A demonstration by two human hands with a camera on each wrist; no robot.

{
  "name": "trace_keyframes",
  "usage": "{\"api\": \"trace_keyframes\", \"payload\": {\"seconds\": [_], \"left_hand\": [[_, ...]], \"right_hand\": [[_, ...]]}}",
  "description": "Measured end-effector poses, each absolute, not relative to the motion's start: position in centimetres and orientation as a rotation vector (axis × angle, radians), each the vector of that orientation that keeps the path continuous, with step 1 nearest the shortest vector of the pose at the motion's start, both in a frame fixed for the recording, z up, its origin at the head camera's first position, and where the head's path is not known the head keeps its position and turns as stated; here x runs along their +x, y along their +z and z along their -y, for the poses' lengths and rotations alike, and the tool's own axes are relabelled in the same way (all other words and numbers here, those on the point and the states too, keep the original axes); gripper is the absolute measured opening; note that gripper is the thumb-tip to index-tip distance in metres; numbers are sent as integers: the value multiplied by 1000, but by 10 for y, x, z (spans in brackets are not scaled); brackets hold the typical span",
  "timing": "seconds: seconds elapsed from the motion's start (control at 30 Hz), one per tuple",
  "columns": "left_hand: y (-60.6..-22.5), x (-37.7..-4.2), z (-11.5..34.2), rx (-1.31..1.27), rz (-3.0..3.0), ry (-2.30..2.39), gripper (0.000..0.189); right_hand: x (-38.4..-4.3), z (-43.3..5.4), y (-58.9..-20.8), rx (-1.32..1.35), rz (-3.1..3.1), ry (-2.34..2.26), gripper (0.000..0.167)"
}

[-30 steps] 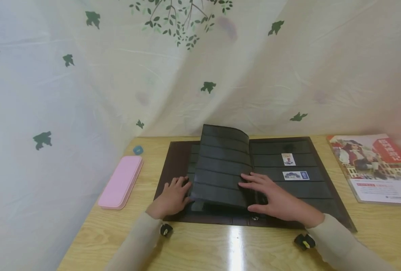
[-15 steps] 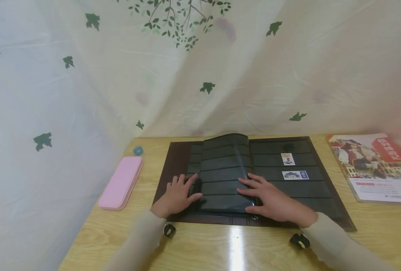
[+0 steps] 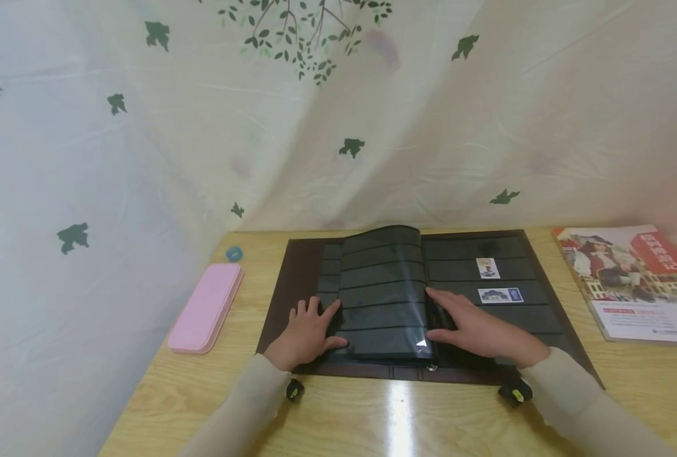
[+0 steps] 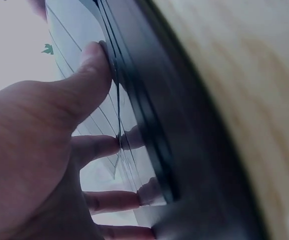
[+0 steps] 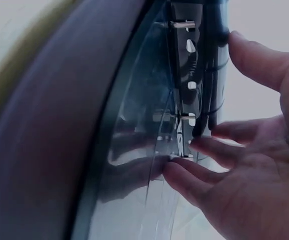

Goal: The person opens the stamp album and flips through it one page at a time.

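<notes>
A stamp album with a dark brown cover (image 3: 295,270) lies spread on the table, its black strip-pocket pages (image 3: 381,285) turned to the left and bulging near the spine. My left hand (image 3: 303,339) rests on the left side, fingers spread, thumb and index at the outer edge of the turned pages. Near the spine, my right hand (image 3: 481,330) touches the pages with thumb and fingers extended; metal rings (image 5: 185,24) show beside it in the right wrist view. Two stamps, one upright (image 3: 488,268) and one wide stamp (image 3: 500,296), sit in the right page's pockets.
A pink case (image 3: 206,308) lies left of the album, with a small blue object (image 3: 234,254) behind it. On the far right is an illustrated book (image 3: 630,279). A patterned cloth (image 3: 293,158) hangs behind the wooden table (image 3: 338,412).
The raised pages have come down flat on the left side. My left hand has shifted slightly right onto their edge, and my right hand has moved slightly right, towards the spine.
</notes>
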State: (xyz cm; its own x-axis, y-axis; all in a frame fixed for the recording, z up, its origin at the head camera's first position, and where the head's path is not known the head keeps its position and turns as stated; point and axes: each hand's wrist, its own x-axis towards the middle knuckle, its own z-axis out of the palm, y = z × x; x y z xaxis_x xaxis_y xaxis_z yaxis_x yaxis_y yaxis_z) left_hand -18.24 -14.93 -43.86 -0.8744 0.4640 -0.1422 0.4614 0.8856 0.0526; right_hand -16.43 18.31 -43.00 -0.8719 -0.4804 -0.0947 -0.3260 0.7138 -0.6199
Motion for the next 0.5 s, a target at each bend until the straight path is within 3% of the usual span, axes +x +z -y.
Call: {"api": "trace_keyframes", "payload": {"seconds": [0.5], "left_hand": [[-441,-182,151,766,-2946,-22,76]], "right_hand": [[-162,-183,-430,-715,-2693,-866,81]]}}
